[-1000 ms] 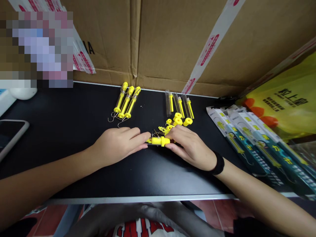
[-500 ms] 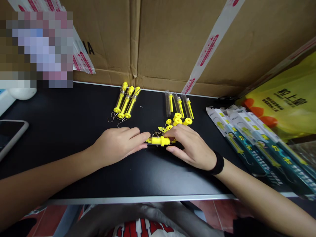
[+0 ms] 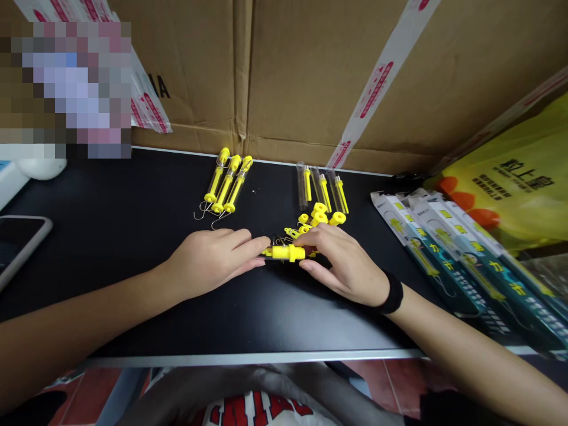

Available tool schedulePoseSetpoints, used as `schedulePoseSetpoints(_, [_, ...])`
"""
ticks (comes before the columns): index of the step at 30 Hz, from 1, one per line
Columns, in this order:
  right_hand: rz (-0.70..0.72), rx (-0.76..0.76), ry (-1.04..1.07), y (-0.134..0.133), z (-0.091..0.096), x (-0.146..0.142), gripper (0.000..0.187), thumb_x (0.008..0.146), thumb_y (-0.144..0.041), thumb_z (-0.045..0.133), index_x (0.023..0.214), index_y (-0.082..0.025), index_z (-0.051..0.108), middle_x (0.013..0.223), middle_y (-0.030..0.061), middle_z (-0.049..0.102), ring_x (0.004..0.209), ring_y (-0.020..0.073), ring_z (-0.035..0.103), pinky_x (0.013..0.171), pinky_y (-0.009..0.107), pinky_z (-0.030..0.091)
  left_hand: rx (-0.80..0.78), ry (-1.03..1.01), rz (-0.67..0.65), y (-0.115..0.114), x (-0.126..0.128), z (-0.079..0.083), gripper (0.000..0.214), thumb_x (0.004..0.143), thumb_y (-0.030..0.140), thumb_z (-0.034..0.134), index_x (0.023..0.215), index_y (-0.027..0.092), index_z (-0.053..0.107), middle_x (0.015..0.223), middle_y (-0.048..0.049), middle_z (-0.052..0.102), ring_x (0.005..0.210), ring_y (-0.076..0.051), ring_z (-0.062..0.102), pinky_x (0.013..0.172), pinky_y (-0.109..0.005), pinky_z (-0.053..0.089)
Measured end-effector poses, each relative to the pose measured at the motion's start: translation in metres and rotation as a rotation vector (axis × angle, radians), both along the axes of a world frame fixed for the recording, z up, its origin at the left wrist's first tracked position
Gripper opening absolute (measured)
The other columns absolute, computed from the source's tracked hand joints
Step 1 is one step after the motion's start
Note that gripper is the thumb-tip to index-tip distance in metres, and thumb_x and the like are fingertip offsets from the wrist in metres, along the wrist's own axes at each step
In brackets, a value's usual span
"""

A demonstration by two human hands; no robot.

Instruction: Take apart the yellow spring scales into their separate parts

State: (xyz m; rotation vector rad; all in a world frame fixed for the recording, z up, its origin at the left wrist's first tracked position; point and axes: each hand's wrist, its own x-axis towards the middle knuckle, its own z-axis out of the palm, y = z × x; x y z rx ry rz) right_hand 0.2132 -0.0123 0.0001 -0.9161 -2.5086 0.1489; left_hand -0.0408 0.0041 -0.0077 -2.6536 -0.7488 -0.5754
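A small yellow plastic piece (image 3: 284, 253) lies on the black table (image 3: 133, 248), pinched at its left end by my left hand (image 3: 213, 260) and at its right end by my right hand (image 3: 344, 260). Both hands rest on the table with fingers closed on it. Just behind the piece is a small heap of loose yellow parts and wire hooks (image 3: 317, 218). Three finished yellow tools with hooks (image 3: 226, 184) lie in a row further back left. Three clear tubes with yellow inserts (image 3: 322, 189) lie back right.
Cardboard boxes (image 3: 288, 77) wall off the back of the table. Packaged tools in printed sleeves (image 3: 461, 260) are stacked at the right, beside a yellow bag (image 3: 515, 177). A phone (image 3: 18, 242) lies at the left edge. The table's front edge (image 3: 248, 358) is near my body.
My right hand's fingers have shifted slightly on the right end of the yellow piece. My left hand and the piece stay where they were.
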Motion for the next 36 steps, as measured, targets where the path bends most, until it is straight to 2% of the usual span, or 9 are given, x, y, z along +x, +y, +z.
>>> schedulePoseSetpoints(7, [-0.034,0.03,-0.081,0.0001,-0.0008,-0.0006,0.02,0.092,-0.032,0.042,0.089,-0.016,0.053,0.078,0.007,0.059,0.073,0.0191,0.048,0.068,0.032,0.038,-0.004,0.002,-0.002,0.0014,0.0005,-0.0013,0.026,0.09,0.037,0.048,0.111,0.022,0.052,0.08,0.0046,0.063,0.068,-0.01,0.06,0.059,-0.022,0.039])
schedulePoseSetpoints(18, [-0.012,0.051,-0.058,0.0017,-0.0021,0.0004,0.016,0.091,-0.031,0.046,0.097,-0.017,0.052,0.079,0.0058,0.059,0.072,0.0182,0.048,0.068,0.031,0.039,-0.008,0.002,-0.01,0.0004,0.0002,-0.0003,0.026,0.09,0.036,0.048,0.112,0.021,0.052,0.08,0.0039,0.063,0.07,-0.009,0.06,0.06,-0.021,0.041])
schedulePoseSetpoints(24, [0.002,0.116,-0.062,0.0022,-0.0026,0.0017,0.015,0.09,-0.027,0.047,0.099,-0.017,0.052,0.081,0.0061,0.06,0.074,0.0185,0.049,0.068,0.031,0.038,0.001,0.002,-0.008,-0.0001,0.0006,0.0017,0.026,0.09,0.036,0.048,0.111,0.021,0.052,0.079,0.004,0.063,0.069,-0.009,0.061,0.06,-0.021,0.041])
schedulePoseSetpoints(28, [-0.012,0.069,-0.045,0.0017,-0.0011,0.0019,0.023,0.091,-0.035,0.043,0.1,-0.016,0.051,0.081,0.0065,0.06,0.074,0.0189,0.049,0.069,0.032,0.036,0.011,-0.005,-0.003,-0.0004,0.0002,0.0019,0.026,0.09,0.036,0.048,0.111,0.021,0.053,0.078,0.0044,0.062,0.067,-0.009,0.06,0.058,-0.022,0.04])
schedulePoseSetpoints(32, [-0.006,-0.011,-0.036,0.0011,0.0,0.0005,0.035,0.094,-0.042,0.029,0.09,-0.016,0.052,0.074,0.0057,0.058,0.069,0.0185,0.047,0.066,0.032,0.033,0.019,0.0,-0.007,-0.0006,0.0005,0.0004,0.026,0.09,0.037,0.048,0.111,0.022,0.053,0.079,0.0047,0.062,0.067,-0.009,0.06,0.057,-0.022,0.039])
schedulePoseSetpoints(36, [-0.011,0.013,-0.029,0.0008,-0.0005,-0.0009,0.03,0.095,-0.037,0.033,0.083,-0.017,0.053,0.072,0.0047,0.058,0.068,0.0175,0.047,0.065,0.031,0.032,0.019,0.02,-0.01,-0.0015,0.0012,0.0005,0.027,0.09,0.037,0.048,0.112,0.023,0.053,0.078,0.004,0.062,0.067,-0.01,0.059,0.057,-0.023,0.039])
